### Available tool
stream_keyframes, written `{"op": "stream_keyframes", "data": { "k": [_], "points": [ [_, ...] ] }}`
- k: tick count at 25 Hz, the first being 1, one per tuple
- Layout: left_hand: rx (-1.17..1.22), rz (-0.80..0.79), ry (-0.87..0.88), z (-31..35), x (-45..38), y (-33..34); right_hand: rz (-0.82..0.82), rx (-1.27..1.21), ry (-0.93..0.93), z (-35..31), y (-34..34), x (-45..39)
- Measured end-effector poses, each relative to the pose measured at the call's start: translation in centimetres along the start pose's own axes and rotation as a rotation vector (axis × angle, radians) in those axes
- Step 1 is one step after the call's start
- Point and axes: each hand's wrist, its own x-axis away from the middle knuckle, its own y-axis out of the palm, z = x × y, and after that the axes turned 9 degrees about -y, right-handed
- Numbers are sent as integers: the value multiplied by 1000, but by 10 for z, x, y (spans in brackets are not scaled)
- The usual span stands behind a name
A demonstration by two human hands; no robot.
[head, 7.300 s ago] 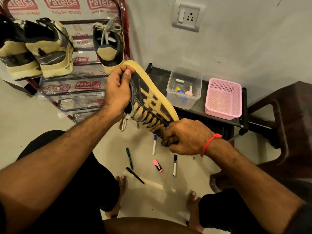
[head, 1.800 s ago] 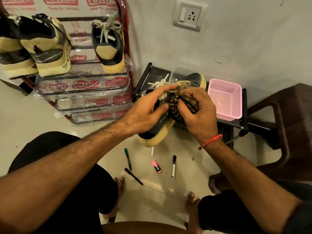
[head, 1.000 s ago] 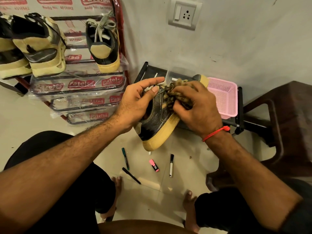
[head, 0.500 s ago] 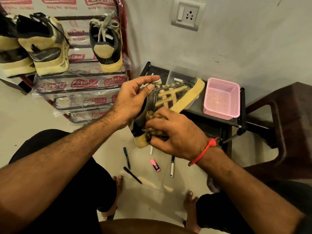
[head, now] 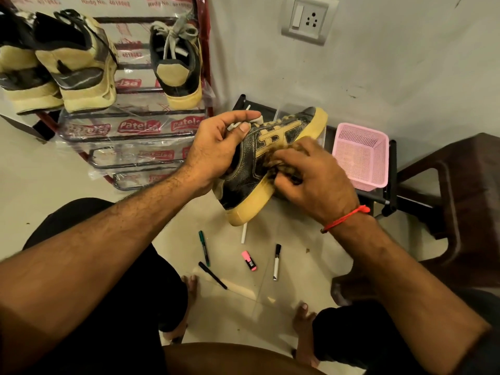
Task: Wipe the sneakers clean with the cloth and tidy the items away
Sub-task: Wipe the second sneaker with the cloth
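While his left hand (head: 216,150) grips the sneaker (head: 267,163) by its collar, it tilts toe-up. Cracked black leather, tan stripes, yellowed sole. His right hand (head: 313,182) presses a bunched cloth (head: 281,165) against its side.

Seven seconds back the black leather sneaker with tan stripes and a yellowed rubber sole (head: 253,169) was held sole-up at the middle of the frame; now it lies on its side, striped flank up, toe toward the upper right. The right hand (head: 315,182) with the mottled brown cloth (head: 278,165) has moved from the heel, half a second ago, up to mid-flank, right of centre. The left hand (head: 216,152) has shifted from the sole edge to the laced opening.
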Motion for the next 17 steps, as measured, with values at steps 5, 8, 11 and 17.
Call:
{"op": "stream_keyframes", "data": {
  "k": [5, 8, 11, 17],
  "points": [
    [-46, -2, -8, -5, 3, 2, -110, -33, -259, -46, 23, 21],
    [-64, -10, -7, -6, 4, 5, 13, 32, -103, -15, 10, 0],
    [-98, -5, -8, -8, 5, 8, 54, -46, -84, -11, 10, 3],
    [-70, -48, 10, -5, 3, 6, -31, -32, -219, -24, 17, 10]
  ]
}}
